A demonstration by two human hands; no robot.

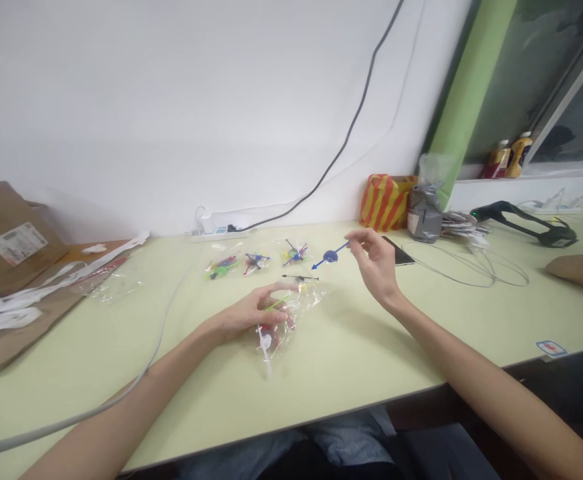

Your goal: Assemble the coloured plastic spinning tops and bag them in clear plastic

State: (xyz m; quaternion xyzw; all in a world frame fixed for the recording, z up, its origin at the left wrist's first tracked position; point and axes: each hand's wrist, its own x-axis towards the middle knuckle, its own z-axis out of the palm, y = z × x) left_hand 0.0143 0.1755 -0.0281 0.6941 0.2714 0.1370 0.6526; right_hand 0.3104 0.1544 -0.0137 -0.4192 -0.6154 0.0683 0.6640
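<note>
My right hand (375, 265) is raised over the table, its thumb and finger pinching one end of a blue spinner arrow (330, 256). The arrow has a round disc at its middle and its pointed tip faces down-left. Lower and to the left, my left hand (256, 311) is closed on a clear plastic bag (301, 303). A white spinner arrow (265, 342) and a green one (277, 304) show at its fingers; whether they lie inside the bag is unclear. A black spinner arrow (300, 277) lies just beyond that hand.
Behind my hands are three clear bags of coloured arrows: one on the left (222, 267), one in the middle (256, 263), one on the right (295, 253). A grey cable (161, 333) crosses my left forearm. A phone-like dark slab (398, 252) and striped bag (386, 202) stand right.
</note>
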